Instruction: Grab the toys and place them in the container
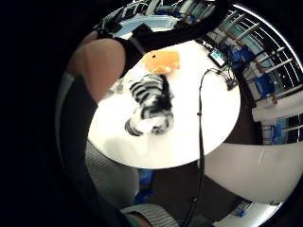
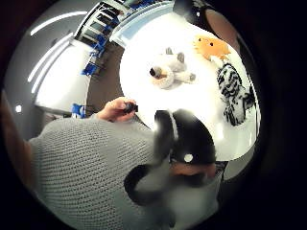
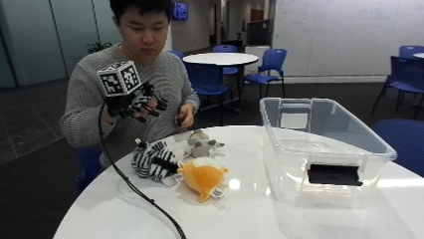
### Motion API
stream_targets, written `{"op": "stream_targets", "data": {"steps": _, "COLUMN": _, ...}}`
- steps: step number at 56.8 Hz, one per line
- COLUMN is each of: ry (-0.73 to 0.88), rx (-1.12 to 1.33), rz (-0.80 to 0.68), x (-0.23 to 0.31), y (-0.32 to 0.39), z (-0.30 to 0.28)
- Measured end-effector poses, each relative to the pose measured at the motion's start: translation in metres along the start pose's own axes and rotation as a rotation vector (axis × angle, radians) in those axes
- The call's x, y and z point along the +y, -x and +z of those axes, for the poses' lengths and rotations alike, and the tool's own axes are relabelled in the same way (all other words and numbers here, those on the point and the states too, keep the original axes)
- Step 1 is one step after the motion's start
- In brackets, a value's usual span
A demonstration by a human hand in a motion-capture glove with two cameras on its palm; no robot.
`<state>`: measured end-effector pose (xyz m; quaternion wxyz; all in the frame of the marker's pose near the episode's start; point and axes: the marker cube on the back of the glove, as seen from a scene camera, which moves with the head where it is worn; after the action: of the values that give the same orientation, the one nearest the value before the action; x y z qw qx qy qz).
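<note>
Three plush toys lie together on the round white table [image 3: 265, 219]: a black-and-white zebra [image 3: 154, 162], an orange toy [image 3: 201, 177] in front of it, and a small grey-and-white animal [image 3: 201, 145] behind. My gloved right hand [image 3: 136, 103] hovers in the air above and behind the zebra, fingers spread and holding nothing. The palm views look down on the zebra [image 1: 152, 104], the orange toy [image 1: 163, 61] and the grey toy [image 2: 169, 72]. A clear plastic container [image 3: 318, 144] stands empty on the table to the right of the toys.
The person's bare left hand [image 3: 183, 117] holds a small dark object near the table's far edge. A black cable [image 3: 136, 191] runs from the glove across the table's front. Blue chairs [image 3: 265, 67] and another round table [image 3: 220, 59] stand behind.
</note>
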<state>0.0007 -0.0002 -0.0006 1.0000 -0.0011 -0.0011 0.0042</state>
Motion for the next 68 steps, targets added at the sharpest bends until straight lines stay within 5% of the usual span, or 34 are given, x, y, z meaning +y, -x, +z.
{"op": "stream_targets", "data": {"steps": 30, "ry": 0.015, "rx": -0.004, "rz": 0.033, "x": -0.009, "y": -0.013, "z": -0.001}}
{"op": "stream_targets", "data": {"steps": 49, "ry": 0.136, "rx": -0.024, "rz": 0.147, "x": -0.091, "y": -0.063, "z": -0.015}}
{"op": "stream_targets", "data": {"steps": 68, "ry": 0.334, "rx": 0.015, "rz": 0.279, "x": -0.067, "y": -0.085, "z": 0.069}}
